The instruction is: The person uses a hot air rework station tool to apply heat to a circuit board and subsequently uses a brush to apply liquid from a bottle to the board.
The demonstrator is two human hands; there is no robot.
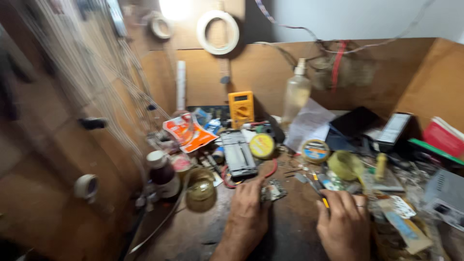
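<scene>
My left hand [247, 212] rests on the brown workbench [290, 232] with its fingertips pinching a small circuit board [273, 190]. My right hand [344, 223] lies to the right of it and grips a thin tool with a yellow handle [320, 191], whose tip points up and left toward the board. The picture is blurred, so the tool's tip is hard to make out. Just beyond my left hand lies a dark opened phone frame [238, 155] beside a red wire [271, 170].
A yellow multimeter [240, 108] and a clear spray bottle [296, 94] stand at the back wall. Round tins [315, 151], a yellow lid [262, 146], a dark glass bottle [162, 175], a jar [200, 190], papers, black devices and tape rolls crowd the bench.
</scene>
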